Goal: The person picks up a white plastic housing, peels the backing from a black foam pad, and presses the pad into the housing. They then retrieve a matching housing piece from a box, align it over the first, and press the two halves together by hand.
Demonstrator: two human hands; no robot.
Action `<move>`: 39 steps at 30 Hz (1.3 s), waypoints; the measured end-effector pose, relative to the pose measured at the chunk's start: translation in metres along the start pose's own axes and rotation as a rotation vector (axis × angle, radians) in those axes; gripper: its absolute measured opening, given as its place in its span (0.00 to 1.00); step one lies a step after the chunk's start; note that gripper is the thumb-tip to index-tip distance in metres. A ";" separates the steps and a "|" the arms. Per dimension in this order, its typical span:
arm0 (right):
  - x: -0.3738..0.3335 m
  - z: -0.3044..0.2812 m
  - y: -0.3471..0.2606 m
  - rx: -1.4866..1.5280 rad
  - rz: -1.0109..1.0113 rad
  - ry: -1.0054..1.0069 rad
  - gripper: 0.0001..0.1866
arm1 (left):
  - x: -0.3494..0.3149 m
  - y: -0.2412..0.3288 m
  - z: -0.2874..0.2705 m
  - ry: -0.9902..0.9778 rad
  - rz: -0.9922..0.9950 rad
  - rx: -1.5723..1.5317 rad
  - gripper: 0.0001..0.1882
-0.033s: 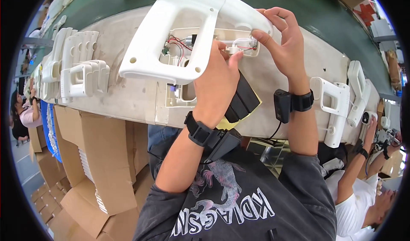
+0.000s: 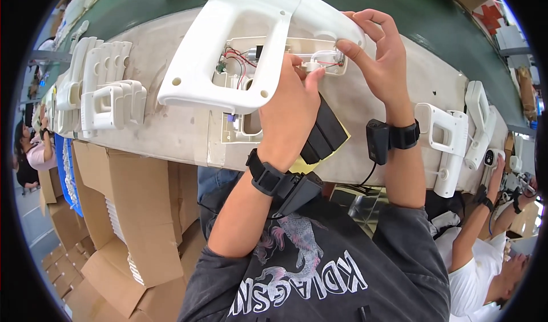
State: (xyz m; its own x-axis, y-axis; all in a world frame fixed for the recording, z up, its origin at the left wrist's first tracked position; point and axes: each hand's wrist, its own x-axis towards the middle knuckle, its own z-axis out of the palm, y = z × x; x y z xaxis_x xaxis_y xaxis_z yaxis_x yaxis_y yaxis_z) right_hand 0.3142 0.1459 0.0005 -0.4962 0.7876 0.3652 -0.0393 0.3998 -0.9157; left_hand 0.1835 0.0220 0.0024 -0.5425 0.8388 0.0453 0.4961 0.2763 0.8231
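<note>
A white pistol-shaped cover shell is tilted over an open housing half that lies on the pale bench. Inside the open half I see red wires, a small motor and a clear tube. My left hand pinches a small white part at the tube's end. My right hand grips the barrel end of the cover shell, its thumb close to the same part. Both wrists wear black straps.
Stacked white handle shells stand at the bench's left, and more shells lie at its right. Black blocks sit by my left wrist. A green belt runs behind. Cardboard boxes are below left. A co-worker's arm is at the right.
</note>
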 end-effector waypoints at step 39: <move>-0.010 0.005 0.003 -0.382 -0.041 -0.179 0.29 | -0.039 -0.007 0.013 -0.365 -0.137 -0.162 0.43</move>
State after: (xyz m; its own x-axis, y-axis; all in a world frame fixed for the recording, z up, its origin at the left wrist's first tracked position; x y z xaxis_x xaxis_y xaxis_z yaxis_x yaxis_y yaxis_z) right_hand 0.3152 0.1367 -0.0067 -0.6453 0.6870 0.3341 0.2457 0.6008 -0.7607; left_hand 0.2101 -0.0060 -0.0124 -0.3059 0.9187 -0.2499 0.3071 0.3437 0.8874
